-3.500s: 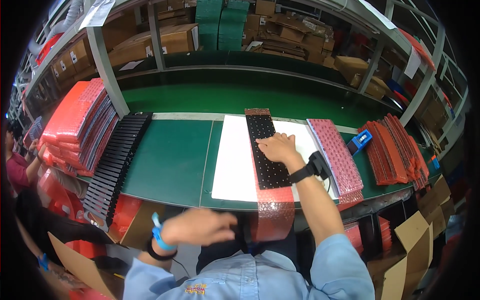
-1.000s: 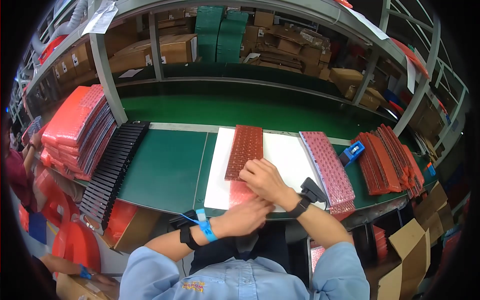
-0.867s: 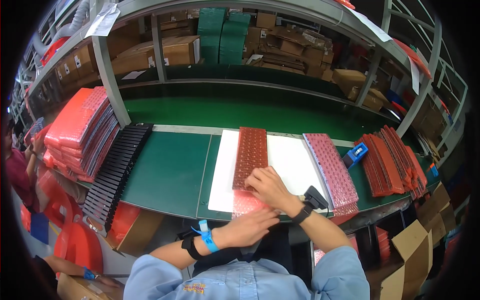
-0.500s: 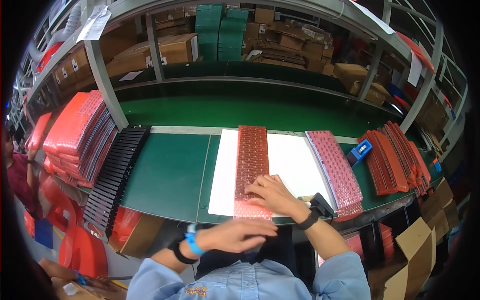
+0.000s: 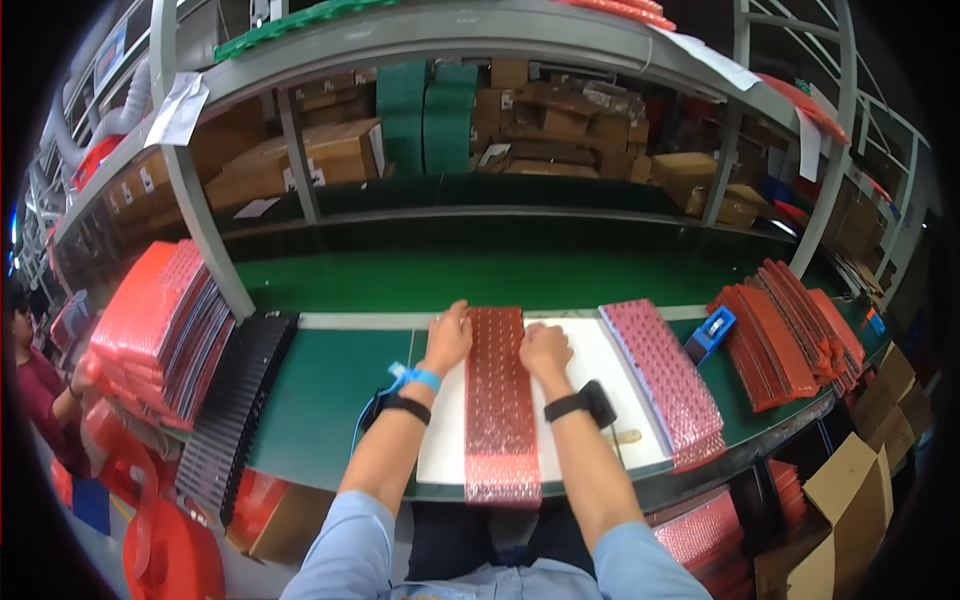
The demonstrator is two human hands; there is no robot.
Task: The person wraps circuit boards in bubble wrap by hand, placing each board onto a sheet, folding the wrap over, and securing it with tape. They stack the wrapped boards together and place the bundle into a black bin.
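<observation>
A long red bubble-wrap bag [image 5: 497,400] with something dark inside lies lengthwise in front of me on a white sheet [image 5: 440,445]. Its near end, paler and seemingly unfilled, hangs slightly past the table edge. At the bag's upper left edge, my left hand [image 5: 447,338] is closed with the fingers curled on it. Opposite, my right hand [image 5: 547,350] is closed at the right edge, its fingertips partly hidden. To the right of the sheet lies a pink bubble-wrapped pack [image 5: 662,375].
A blue tape dispenser [image 5: 711,333] stands before stacked red wrapped packs [image 5: 765,340] on the right. At left are a black slotted rack [image 5: 235,410] and a tall stack of red bubble-wrap bags [image 5: 160,330]. Another person's arm [image 5: 70,400] is at far left. Metal posts [image 5: 200,230] frame the table.
Both hands have moved away from me, from the bag's near end to the two sides of its far part. The view has tilted up, so the table appears lower.
</observation>
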